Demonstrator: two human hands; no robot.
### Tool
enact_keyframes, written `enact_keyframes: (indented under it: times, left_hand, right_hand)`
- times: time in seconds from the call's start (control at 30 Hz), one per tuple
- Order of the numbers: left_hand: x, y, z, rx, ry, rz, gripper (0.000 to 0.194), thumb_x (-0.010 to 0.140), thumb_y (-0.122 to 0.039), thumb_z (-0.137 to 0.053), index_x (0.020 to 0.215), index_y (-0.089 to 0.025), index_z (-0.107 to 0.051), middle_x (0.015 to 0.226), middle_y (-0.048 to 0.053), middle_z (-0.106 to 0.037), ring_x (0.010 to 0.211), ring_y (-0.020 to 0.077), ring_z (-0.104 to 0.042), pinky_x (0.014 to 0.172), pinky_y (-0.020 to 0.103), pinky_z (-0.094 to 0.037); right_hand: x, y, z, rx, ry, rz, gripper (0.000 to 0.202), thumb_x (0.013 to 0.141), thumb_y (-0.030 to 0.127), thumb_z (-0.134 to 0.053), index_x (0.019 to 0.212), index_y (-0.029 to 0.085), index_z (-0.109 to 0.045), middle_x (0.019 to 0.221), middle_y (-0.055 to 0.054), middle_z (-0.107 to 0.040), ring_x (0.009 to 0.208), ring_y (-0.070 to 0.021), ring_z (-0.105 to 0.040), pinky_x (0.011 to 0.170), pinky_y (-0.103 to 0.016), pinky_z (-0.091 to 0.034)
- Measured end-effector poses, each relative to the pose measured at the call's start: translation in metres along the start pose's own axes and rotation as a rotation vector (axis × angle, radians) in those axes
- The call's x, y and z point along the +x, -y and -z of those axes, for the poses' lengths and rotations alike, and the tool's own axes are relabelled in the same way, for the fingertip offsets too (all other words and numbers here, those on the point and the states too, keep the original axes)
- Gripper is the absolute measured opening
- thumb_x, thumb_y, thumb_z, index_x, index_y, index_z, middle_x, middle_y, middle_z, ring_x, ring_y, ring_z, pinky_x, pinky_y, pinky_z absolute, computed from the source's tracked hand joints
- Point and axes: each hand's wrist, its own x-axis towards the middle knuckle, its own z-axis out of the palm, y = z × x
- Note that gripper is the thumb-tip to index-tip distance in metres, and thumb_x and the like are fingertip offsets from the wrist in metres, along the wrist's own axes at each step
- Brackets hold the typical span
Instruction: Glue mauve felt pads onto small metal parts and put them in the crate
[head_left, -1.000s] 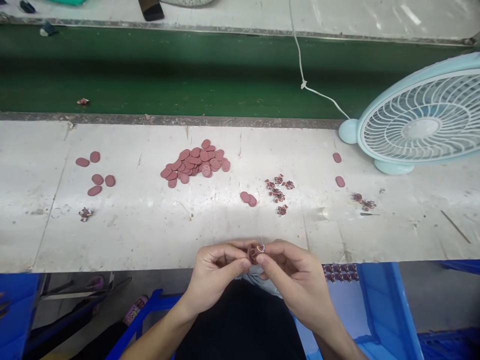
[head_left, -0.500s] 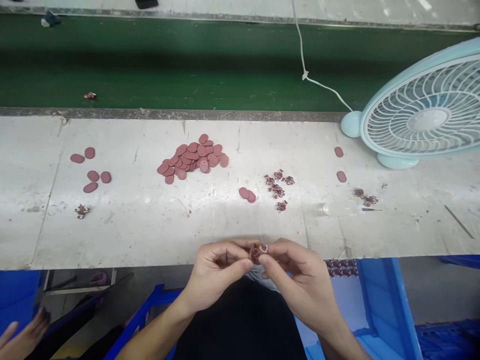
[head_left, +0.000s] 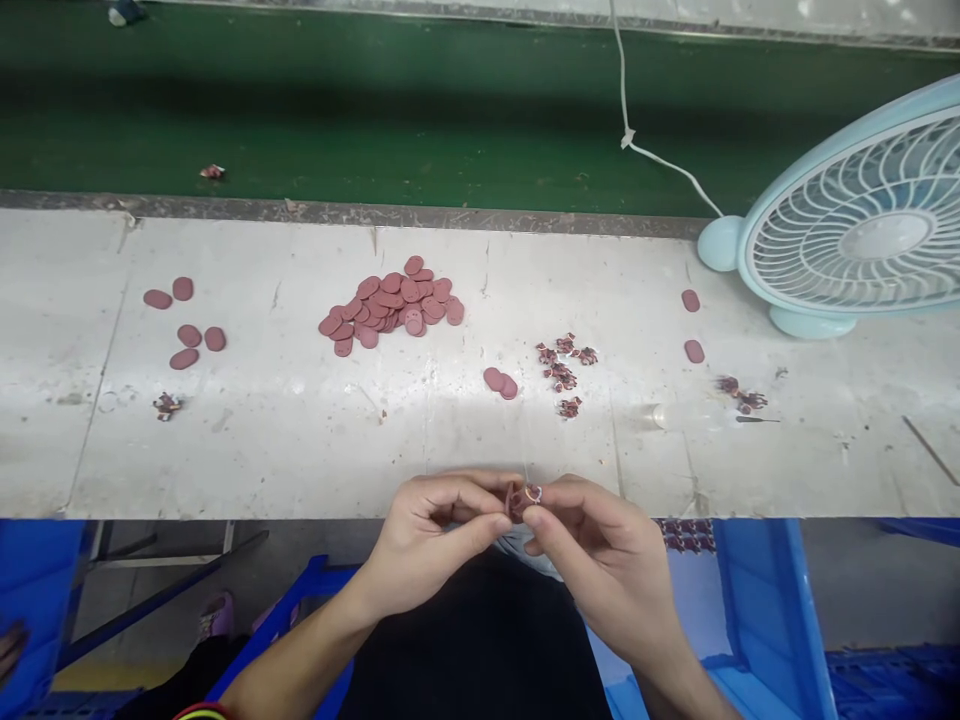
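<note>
My left hand (head_left: 439, 535) pinches a maroon oval disc (head_left: 511, 497) on its edge, between thumb and fingertips. Pressed against it is a small maroon figurine (head_left: 533, 494) with a white and orange trim, which my right hand (head_left: 600, 545) grips with thumb and forefinger. Both hands meet at the table's front edge, above my lap. Beyond them lie two overlapping maroon discs (head_left: 500, 382) and a cluster of several small figurines (head_left: 564, 370). A large heap of maroon oval discs (head_left: 394, 303) sits farther back to the left. The joint between disc and figurine is partly hidden by my fingers.
A pale blue fan (head_left: 862, 230) stands at the right, its white cord (head_left: 660, 178) crossing a green belt (head_left: 450, 120). A blue bin (head_left: 772, 600) with rows of figurines (head_left: 688, 535) is below right. Loose discs (head_left: 187, 345) lie left; a small pointed tool (head_left: 757, 420) lies right.
The view has shifted slightly. My hands keep the disc and figurine together, the disc now turned more edge-on. Another person's hand at the lower left has mostly moved out of view.
</note>
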Motion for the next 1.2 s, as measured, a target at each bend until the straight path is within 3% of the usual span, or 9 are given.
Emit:
enact_keyframes:
  times: [0.3, 0.43, 0.63, 0.8, 1.03, 1.13, 1.2]
  left_hand:
    - [-0.001, 0.003, -0.003, -0.041, -0.021, 0.0, 0.005, 0.083, -0.015, -0.078, 0.08, -0.019, -0.081, 0.112, 0.011, -0.08, 0.111, 0.0291, -0.073, 0.093, 0.037, -0.061]
    - [0.0, 0.003, -0.003, -0.053, 0.006, 0.006, 0.007, 0.083, -0.014, -0.078, 0.081, -0.02, -0.081, 0.112, 0.009, -0.08, 0.111, 0.0274, -0.073, 0.093, 0.034, -0.06]
    - [-0.001, 0.003, -0.007, -0.065, 0.001, 0.022, 0.009, 0.084, -0.013, -0.077, 0.08, -0.02, -0.081, 0.11, 0.008, -0.08, 0.11, 0.0252, -0.073, 0.094, 0.031, -0.059]
    - [-0.004, 0.002, -0.01, -0.076, -0.036, 0.012, 0.01, 0.084, -0.014, -0.077, 0.078, -0.021, -0.081, 0.11, 0.007, -0.08, 0.111, 0.0242, -0.073, 0.094, 0.03, -0.059]
    - [-0.004, 0.007, -0.015, -0.054, -0.075, 0.008, 0.006, 0.084, -0.016, -0.077, 0.08, -0.019, -0.08, 0.112, 0.009, -0.08, 0.105, 0.0247, -0.075, 0.086, 0.029, -0.063]
    - [-0.002, 0.011, -0.02, -0.035, -0.067, -0.015, 0.002, 0.083, -0.02, -0.079, 0.085, -0.02, -0.08, 0.117, 0.009, -0.078, 0.103, 0.0266, -0.076, 0.085, 0.034, -0.064]
    - [0.009, 0.012, -0.017, 0.078, -0.06, -0.083, 0.011, 0.083, -0.024, -0.08, 0.093, -0.021, -0.08, 0.121, 0.011, -0.077, 0.11, 0.029, -0.073, 0.085, 0.036, -0.064]
  right_hand:
    - [0.0, 0.005, -0.003, 0.006, -0.02, 0.02, 0.014, 0.093, 0.026, -0.071, 0.105, 0.029, -0.077, 0.09, -0.003, -0.074, 0.077, -0.0174, -0.072, 0.064, -0.03, -0.066]
    - [-0.002, 0.006, 0.001, -0.098, -0.006, 0.077, 0.02, 0.093, 0.022, -0.071, 0.109, 0.032, -0.076, 0.097, -0.002, -0.076, 0.082, -0.018, -0.074, 0.066, -0.028, -0.065]
    - [-0.004, 0.01, 0.004, -0.233, -0.023, 0.152, 0.024, 0.091, 0.019, -0.071, 0.109, 0.034, -0.076, 0.091, 0.0, -0.075, 0.075, -0.0171, -0.072, 0.061, -0.027, -0.061]
    - [-0.004, 0.009, -0.001, -0.092, -0.026, 0.097, 0.015, 0.092, 0.022, -0.07, 0.103, 0.03, -0.075, 0.092, -0.003, -0.075, 0.074, -0.0196, -0.073, 0.062, -0.031, -0.065]
    - [-0.002, 0.0, -0.006, 0.079, -0.083, 0.061, 0.011, 0.093, 0.023, -0.071, 0.102, 0.028, -0.076, 0.095, -0.003, -0.077, 0.075, -0.0154, -0.073, 0.064, -0.026, -0.065]
    - [-0.001, -0.009, -0.002, 0.179, -0.131, 0.005, 0.008, 0.092, 0.028, -0.072, 0.099, 0.026, -0.077, 0.092, -0.004, -0.078, 0.074, -0.0166, -0.075, 0.059, -0.025, -0.064]
    - [-0.004, -0.018, 0.007, 0.262, -0.17, -0.02, 0.009, 0.091, 0.031, -0.074, 0.098, 0.025, -0.076, 0.089, -0.004, -0.078, 0.075, -0.0186, -0.075, 0.055, -0.024, -0.063]
